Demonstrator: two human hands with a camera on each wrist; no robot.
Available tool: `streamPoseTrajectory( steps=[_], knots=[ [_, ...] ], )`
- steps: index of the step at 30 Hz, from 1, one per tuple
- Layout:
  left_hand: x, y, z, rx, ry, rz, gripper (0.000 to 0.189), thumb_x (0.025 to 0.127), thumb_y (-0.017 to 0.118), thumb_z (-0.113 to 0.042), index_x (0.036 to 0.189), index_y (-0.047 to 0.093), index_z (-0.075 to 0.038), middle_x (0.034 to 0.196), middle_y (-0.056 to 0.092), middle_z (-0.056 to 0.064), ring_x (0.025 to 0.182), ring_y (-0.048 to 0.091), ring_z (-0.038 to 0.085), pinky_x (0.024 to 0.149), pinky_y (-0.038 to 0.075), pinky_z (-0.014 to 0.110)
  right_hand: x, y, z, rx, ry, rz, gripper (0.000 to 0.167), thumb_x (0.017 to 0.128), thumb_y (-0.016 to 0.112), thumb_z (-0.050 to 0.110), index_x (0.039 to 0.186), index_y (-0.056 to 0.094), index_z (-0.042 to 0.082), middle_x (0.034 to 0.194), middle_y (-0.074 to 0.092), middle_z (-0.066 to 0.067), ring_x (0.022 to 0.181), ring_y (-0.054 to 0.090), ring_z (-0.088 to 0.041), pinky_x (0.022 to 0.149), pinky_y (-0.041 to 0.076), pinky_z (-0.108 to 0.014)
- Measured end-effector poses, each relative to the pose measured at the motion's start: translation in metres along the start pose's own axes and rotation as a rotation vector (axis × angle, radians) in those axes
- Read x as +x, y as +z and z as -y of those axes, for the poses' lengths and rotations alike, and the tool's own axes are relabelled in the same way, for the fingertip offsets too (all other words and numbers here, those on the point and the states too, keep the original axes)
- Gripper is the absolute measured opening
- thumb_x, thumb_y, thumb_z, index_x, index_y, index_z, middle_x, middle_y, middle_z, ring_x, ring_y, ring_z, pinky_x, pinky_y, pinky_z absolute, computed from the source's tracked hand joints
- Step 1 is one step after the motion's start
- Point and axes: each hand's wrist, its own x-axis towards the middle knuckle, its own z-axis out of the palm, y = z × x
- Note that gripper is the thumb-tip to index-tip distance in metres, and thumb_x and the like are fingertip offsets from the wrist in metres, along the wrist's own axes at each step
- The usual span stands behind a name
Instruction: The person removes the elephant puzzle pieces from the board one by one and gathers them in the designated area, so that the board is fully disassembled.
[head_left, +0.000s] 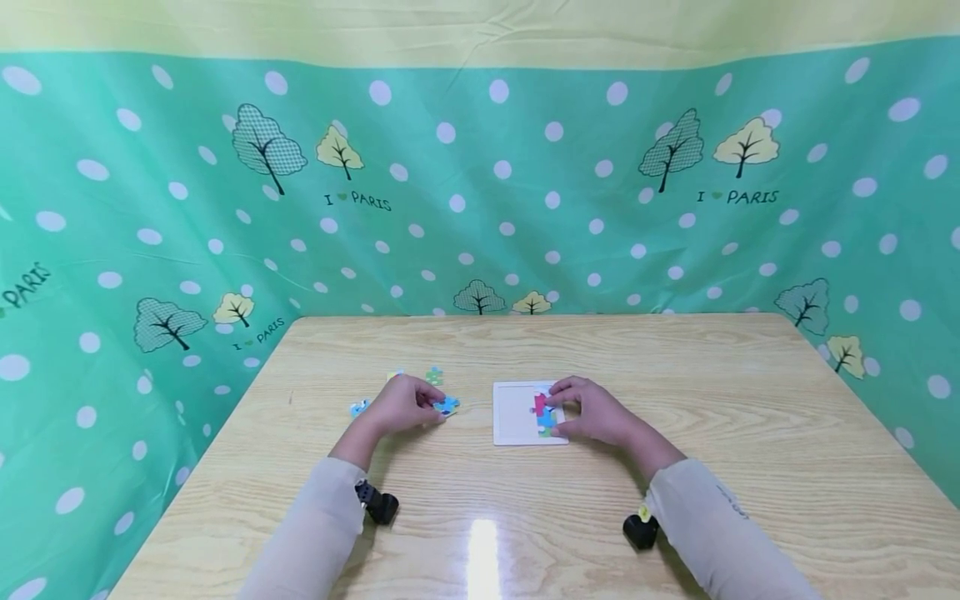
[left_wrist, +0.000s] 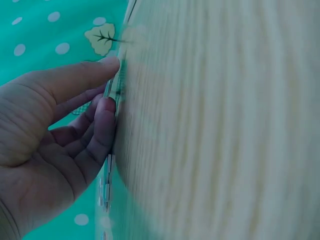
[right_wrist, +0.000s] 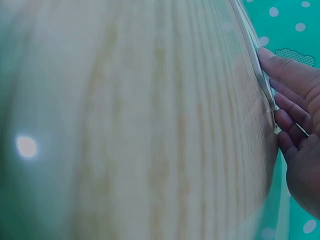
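Observation:
My left hand (head_left: 405,404) pinches a blue jigsaw piece (head_left: 447,405) between thumb and fingers, low over the table. In the left wrist view the left hand (left_wrist: 65,115) shows its thumb and a fingertip at the thin edge of a piece (left_wrist: 108,89). To the right lies a white puzzle tray (head_left: 513,439). A red piece (head_left: 540,406) and a blue-green piece (head_left: 546,421) sit along its right side. My right hand (head_left: 592,412) rests over that side, thumb and fingers spread and touching the pieces. The right wrist view shows the right hand (right_wrist: 300,110) at the tray's rim.
Loose pieces lie around the left hand: a green one (head_left: 435,376) behind it and a blue one (head_left: 359,408) to its left. Another is partly hidden behind that hand. The wooden table (head_left: 675,358) meets a green dotted curtain (head_left: 525,217) at its far edge.

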Motion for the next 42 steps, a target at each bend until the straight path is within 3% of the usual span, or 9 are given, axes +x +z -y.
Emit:
streamPoseTrajectory(
  steps=[12,20,26,31,36,42],
  knots=[
    [0.011,-0.005,0.002,0.070,0.013,0.022,0.024,0.077,0.084,-0.011,0.098,0.075,-0.006,0.081,0.066,-0.004,0.073,0.058,0.011,0.068,0.051,0.027,-0.001,0.000,0.000,-0.004,0.007,-0.001,0.043,0.077,0.084,0.021,0.116,0.072,0.008,0.129,0.055,-0.004,0.129,0.042,-0.033,0.109,0.032,-0.053],
    [0.012,-0.008,-0.003,-0.066,-0.026,0.018,0.028,0.079,0.082,-0.015,0.105,0.074,-0.008,0.087,0.065,0.000,0.079,0.056,0.017,0.066,0.050,0.029,0.000,0.000,-0.002,-0.001,0.000,-0.009,0.042,0.077,0.084,0.021,0.116,0.072,0.009,0.130,0.055,-0.004,0.129,0.042,-0.033,0.109,0.031,-0.054],
    [0.013,-0.002,-0.021,-0.142,-0.016,0.022,0.030,0.080,0.081,-0.014,0.108,0.073,-0.006,0.088,0.066,0.000,0.081,0.059,0.017,0.067,0.052,0.029,0.000,0.000,-0.002,0.006,-0.001,-0.003,0.043,0.078,0.084,0.020,0.118,0.071,0.009,0.130,0.055,-0.004,0.130,0.042,-0.033,0.110,0.030,-0.052],
    [0.016,0.006,-0.037,-0.157,0.067,0.060,0.027,0.080,0.080,-0.010,0.106,0.073,-0.002,0.086,0.067,0.001,0.080,0.060,0.015,0.069,0.052,0.029,0.001,-0.004,0.002,0.037,0.027,-0.022,0.044,0.079,0.082,0.014,0.120,0.069,0.006,0.131,0.057,-0.005,0.128,0.046,-0.031,0.109,0.034,-0.048],
    [0.023,0.017,-0.055,-0.137,0.157,0.118,0.026,0.079,0.080,-0.009,0.103,0.073,-0.002,0.090,0.069,0.002,0.082,0.061,0.014,0.075,0.053,0.028,0.004,-0.009,0.003,-0.010,0.033,-0.048,0.045,0.079,0.082,0.014,0.120,0.068,0.003,0.129,0.058,-0.007,0.123,0.050,-0.031,0.106,0.039,-0.045],
    [0.032,0.034,-0.076,-0.062,0.203,0.214,0.023,0.080,0.080,-0.011,0.101,0.074,-0.004,0.085,0.068,-0.005,0.080,0.061,0.010,0.074,0.052,0.026,0.007,-0.012,0.001,-0.040,0.022,-0.010,0.044,0.080,0.082,0.016,0.121,0.068,0.006,0.131,0.057,-0.007,0.126,0.048,-0.032,0.107,0.037,-0.048]
  ],
)
